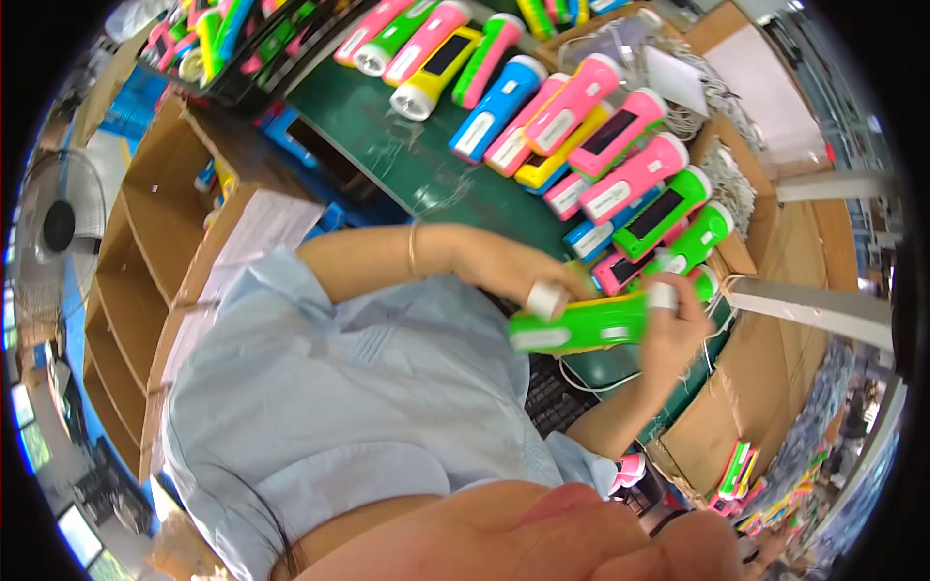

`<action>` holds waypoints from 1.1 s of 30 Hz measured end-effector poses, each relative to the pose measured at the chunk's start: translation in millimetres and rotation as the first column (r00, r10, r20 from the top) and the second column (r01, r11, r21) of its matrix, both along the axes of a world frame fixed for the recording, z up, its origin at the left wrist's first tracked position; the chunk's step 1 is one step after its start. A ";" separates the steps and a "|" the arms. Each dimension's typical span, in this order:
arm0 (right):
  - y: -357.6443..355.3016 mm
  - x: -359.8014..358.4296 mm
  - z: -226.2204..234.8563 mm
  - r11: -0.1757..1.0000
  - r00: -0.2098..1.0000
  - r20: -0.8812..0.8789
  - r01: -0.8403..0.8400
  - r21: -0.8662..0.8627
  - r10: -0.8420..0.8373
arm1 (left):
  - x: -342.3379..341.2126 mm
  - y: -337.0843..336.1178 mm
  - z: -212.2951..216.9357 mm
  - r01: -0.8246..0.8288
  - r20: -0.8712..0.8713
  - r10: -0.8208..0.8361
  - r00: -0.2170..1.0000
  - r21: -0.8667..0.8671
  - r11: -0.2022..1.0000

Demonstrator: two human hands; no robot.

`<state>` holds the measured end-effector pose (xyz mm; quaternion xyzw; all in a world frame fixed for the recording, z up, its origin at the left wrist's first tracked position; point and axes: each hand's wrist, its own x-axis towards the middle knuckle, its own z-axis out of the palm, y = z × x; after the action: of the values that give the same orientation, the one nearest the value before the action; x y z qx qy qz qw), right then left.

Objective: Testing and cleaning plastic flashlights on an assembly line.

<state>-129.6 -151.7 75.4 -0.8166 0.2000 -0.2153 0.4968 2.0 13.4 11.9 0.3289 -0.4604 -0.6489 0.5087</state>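
Note:
A green flashlight (591, 327) with a white switch is held crosswise in front of my chest. My right hand (676, 327) is closed around its right end, a white finger cot on one finger. My left hand (518, 271) is bent over its upper edge towards the left end, also with a white finger cot, and its fingers are slightly blurred. Just beyond my hands, a heap of pink, green, blue and yellow flashlights lies on the dark green table (373, 160). Nearest are a green flashlight with a dark panel (664, 215) and a pink flashlight (635, 179).
A black crate of flashlights (242, 92) stands at the far left. On the left is a compartmented cardboard box (145, 228), with a fan (58, 228) beyond it. Open cardboard boxes (741, 412) and white posts (814, 310) line the right. A white cord (591, 389) hangs below the flashlight.

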 end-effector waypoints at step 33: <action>30.8 -48.6 -86.8 0.860 0.984 0.059 0.120 0.496 -0.171 | -13.7 -56.6 9.7 -0.475 -0.303 0.630 0.715 0.450 0.756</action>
<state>-178.2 -120.9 -11.4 -0.6347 0.2835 -0.2355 0.6792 -11.7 -43.3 21.6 0.3812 -0.0932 -0.5891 0.7064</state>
